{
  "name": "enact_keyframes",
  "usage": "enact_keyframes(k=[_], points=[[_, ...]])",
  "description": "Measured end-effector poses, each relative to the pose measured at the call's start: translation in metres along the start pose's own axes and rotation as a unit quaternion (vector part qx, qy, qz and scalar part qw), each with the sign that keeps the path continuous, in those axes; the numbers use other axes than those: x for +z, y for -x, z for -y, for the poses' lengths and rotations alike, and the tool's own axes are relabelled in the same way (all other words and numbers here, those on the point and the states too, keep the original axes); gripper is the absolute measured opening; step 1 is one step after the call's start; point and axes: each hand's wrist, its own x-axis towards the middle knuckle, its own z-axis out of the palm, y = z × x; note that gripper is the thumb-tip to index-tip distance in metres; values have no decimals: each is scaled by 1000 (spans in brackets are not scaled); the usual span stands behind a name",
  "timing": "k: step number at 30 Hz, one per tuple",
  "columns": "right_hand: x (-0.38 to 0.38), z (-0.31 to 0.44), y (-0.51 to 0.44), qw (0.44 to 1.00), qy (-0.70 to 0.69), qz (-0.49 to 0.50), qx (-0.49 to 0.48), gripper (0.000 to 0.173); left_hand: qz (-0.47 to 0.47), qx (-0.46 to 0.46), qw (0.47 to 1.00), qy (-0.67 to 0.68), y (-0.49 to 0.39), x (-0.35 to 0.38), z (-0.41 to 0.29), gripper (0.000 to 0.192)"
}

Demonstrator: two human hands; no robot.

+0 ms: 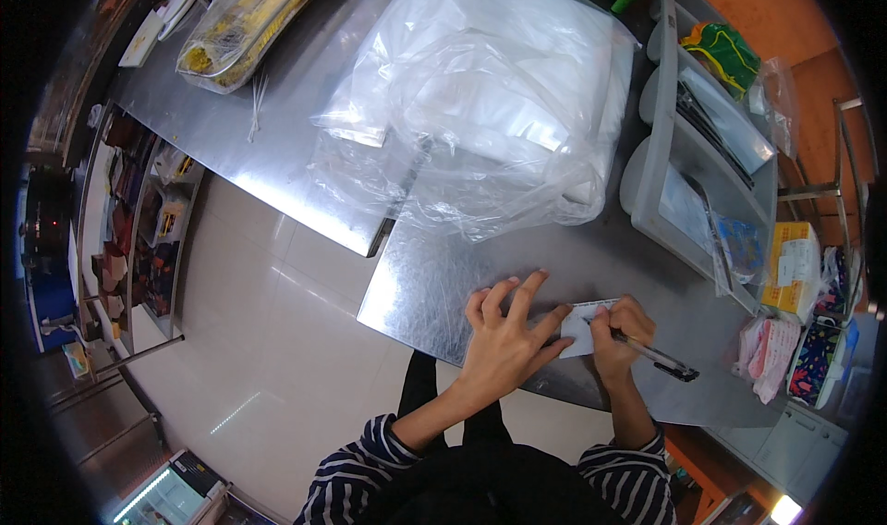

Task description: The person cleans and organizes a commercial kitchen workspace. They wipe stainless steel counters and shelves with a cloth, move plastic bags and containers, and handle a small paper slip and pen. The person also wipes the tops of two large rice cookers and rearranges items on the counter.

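Note:
In my right hand [620, 341] is a clear-barrelled pen [655, 355], its tip down on a small white paper slip [578, 338]. The slip lies on the stainless steel table [478, 268] near the front edge and bears a line of print along its top. My left hand [509, 331] rests with spread fingers, thumb and forefinger at the slip's left side. Beyond both hands sits a large clear plastic bag [499, 109] of stacked, whitish plastic sheets or bags. Part of the slip is hidden under my right hand.
A grey divided plastic bin [655, 206] stands at the right, with a yellow box [786, 268] and pink-and-white packets [766, 358] nearby. A plastic-wrapped yellow tray [242, 33] and thin white ties [258, 109] lie at far left. Shelves [149, 227] stand across the tiled floor.

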Motion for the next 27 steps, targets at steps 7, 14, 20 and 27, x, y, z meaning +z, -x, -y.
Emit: enact_keyframes(k=[7,14,20,27], points=[[0,0,1,1000,0,-14,10,23,-3,2,1000,6,0,1,1,33],[-8,-5,8,996,-17,-86,30,25,0,5,1000,-4,-1,-1,0,35],[-11,-14,9,995,-51,-24,85,24,22,5,1000,-6,-3,-1,-1,35],[-9,-12,7,993,-85,-17,77,23,35,7,999,-35,-6,-2,-5,34]])
